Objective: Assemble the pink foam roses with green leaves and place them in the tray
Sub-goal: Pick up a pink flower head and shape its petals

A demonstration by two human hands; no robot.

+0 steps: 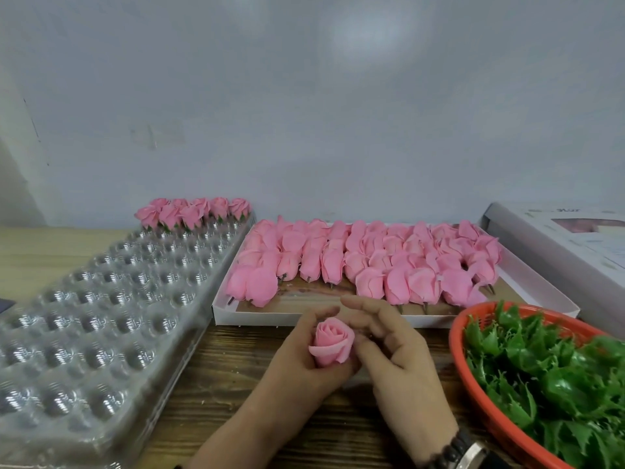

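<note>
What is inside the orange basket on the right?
The orange basket holds a heap of green plastic leaves. Whatever lies beneath the heap, and the basket's bottom, are covered.

A wooden table point(216, 384) (dark-grained) bears tray point(101, 316), box point(304, 318), basket point(473, 394).

Soft, even light, glare on the plastic tray point(101, 299) (blurred), wide-angle bending at the edges.
</note>
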